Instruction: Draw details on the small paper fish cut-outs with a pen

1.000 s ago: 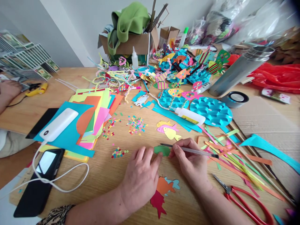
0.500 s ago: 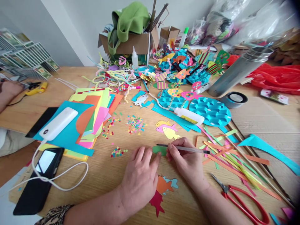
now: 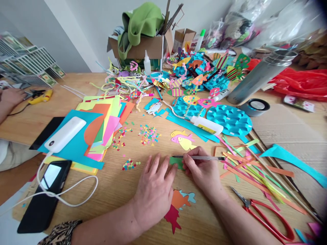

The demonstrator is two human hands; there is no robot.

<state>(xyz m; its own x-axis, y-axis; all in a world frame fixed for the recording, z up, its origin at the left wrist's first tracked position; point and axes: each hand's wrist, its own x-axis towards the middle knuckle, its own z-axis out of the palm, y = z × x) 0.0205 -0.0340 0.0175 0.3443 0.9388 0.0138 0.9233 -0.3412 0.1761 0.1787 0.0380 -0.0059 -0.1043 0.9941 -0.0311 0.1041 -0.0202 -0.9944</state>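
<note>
My right hand [image 3: 203, 168] grips a slim pen [image 3: 204, 158], its tip at the upper edge of a small green paper piece [image 3: 176, 161]. Lying flat with fingers spread, my left hand [image 3: 154, 187] rests on the table, its fingertips against the left part of that green piece. Just beyond the pen lie yellow and pink paper fish [image 3: 186, 143]. Below my hands are an orange paper fish [image 3: 179, 200], a red one [image 3: 173, 217] and a light blue one [image 3: 191, 197], partly overlapping. The green piece is partly hidden by my fingers.
Red-handled scissors [image 3: 268, 214] and paper strips [image 3: 255, 170] lie at the right. Confetti piles [image 3: 148, 134] and a paper stack [image 3: 76, 136] with a white power bank [image 3: 66, 134] are at the left, near a phone [image 3: 46, 197]. A metal flask [image 3: 260, 76] stands behind. Another person's hand [image 3: 14, 97] is far left.
The pen tip has shifted slightly along the green piece, and the pen lies a little flatter. My left fingers are spread somewhat wider. The whole view has moved slightly.
</note>
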